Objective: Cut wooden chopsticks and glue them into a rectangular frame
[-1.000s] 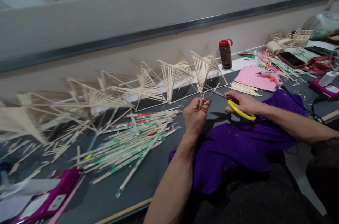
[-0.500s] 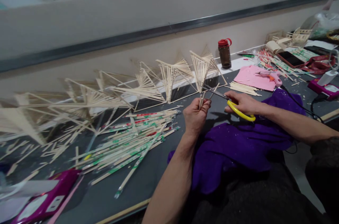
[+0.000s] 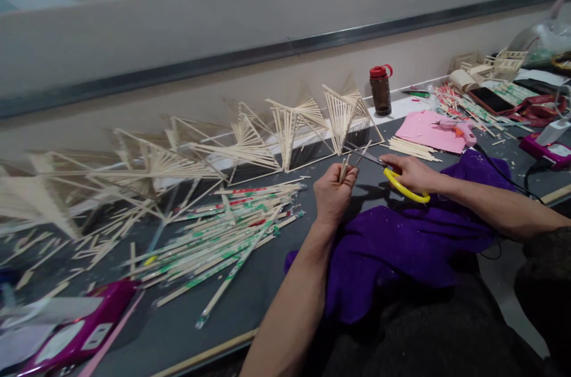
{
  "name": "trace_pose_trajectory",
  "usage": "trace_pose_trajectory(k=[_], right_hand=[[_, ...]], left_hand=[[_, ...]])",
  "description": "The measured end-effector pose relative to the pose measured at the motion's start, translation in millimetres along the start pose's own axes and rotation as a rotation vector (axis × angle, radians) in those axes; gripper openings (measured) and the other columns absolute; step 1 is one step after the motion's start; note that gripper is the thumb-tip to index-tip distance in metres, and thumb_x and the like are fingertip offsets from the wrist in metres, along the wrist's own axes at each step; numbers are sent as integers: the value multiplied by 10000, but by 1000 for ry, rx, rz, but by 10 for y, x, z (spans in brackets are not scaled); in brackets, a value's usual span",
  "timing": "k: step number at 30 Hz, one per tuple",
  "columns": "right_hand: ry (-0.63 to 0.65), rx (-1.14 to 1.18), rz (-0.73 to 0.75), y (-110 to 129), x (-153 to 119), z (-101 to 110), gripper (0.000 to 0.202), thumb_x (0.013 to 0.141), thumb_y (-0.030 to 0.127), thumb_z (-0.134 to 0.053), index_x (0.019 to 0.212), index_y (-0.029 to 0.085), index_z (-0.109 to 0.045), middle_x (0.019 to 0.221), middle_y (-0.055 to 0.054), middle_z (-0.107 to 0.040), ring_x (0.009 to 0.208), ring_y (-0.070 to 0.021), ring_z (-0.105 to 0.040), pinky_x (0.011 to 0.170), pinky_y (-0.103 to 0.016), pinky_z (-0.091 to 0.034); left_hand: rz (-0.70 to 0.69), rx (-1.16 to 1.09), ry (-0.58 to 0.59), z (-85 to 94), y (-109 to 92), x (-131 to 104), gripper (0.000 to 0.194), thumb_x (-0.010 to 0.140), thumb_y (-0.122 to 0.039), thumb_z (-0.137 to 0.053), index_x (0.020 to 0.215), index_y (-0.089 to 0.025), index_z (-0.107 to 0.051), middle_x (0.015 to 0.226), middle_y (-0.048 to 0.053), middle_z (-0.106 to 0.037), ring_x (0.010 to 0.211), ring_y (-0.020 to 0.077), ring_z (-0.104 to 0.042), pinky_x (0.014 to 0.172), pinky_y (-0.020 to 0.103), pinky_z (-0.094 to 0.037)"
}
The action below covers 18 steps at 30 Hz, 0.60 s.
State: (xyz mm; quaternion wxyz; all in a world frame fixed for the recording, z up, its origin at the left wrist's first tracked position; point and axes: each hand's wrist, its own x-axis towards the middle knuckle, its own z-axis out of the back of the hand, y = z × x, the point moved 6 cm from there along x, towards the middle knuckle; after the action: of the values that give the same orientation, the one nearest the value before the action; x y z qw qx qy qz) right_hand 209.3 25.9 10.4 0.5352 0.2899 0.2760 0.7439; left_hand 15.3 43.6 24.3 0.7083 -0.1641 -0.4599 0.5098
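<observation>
My left hand (image 3: 333, 189) is closed round a few short wooden sticks (image 3: 344, 169), their ends poking up past the fingers. One thin stick slants up to the right from the fingertips, across the scissor blades. My right hand (image 3: 408, 175) grips yellow-handled scissors (image 3: 405, 188), whose blades point left toward that stick; whether they touch it I cannot tell. Beneath both forearms lies a purple cloth (image 3: 392, 246). Behind my hands stands a fan-shaped stick structure (image 3: 341, 115), one of several in a row along the wall.
Wrapped chopsticks (image 3: 232, 234) lie heaped at left. A pink sheet (image 3: 423, 130) carries a glue gun (image 3: 464, 130), with bare sticks (image 3: 413, 149) beside it. A red-capped bottle (image 3: 380, 91), a phone (image 3: 491, 100) and magenta devices (image 3: 84, 329) stand or lie around the dark table.
The whole view has shifted slightly, with the table's things a little further right. Both hands keep nearly the same pose, still holding the sticks and the scissors.
</observation>
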Motion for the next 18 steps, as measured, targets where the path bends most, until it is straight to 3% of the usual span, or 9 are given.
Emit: trace_pose_trajectory(k=[3,8,18], right_hand=[[1,-15,1,30,-6,14,546,743,227,-604,1286,174,-564,738,20,-581,641,-126,-483,620,-260,-350],[24,-40,-13,50,-21,37,582,760,460,-665,1259,184,-551,823,-11,-602,701,-150,-519,637,-273,-368],[70,-87,-46,36,-45,44,687,770,573,-631,1340,213,-499,952,-53,-655,802,-194,-580,685,-300,-393]], left_hand=[[20,-13,-12,11,12,-1,153,756,-358,-630,720,-211,-612,585,-51,-579,554,108,-514,571,207,-400],[29,-50,11,1,26,-7,175,788,-377,-597,744,-213,-640,581,-43,-572,533,108,-497,522,204,-382],[-36,-34,29,-6,-51,-23,185,827,-357,-564,745,-212,-642,611,-23,-639,553,111,-563,533,205,-398]])
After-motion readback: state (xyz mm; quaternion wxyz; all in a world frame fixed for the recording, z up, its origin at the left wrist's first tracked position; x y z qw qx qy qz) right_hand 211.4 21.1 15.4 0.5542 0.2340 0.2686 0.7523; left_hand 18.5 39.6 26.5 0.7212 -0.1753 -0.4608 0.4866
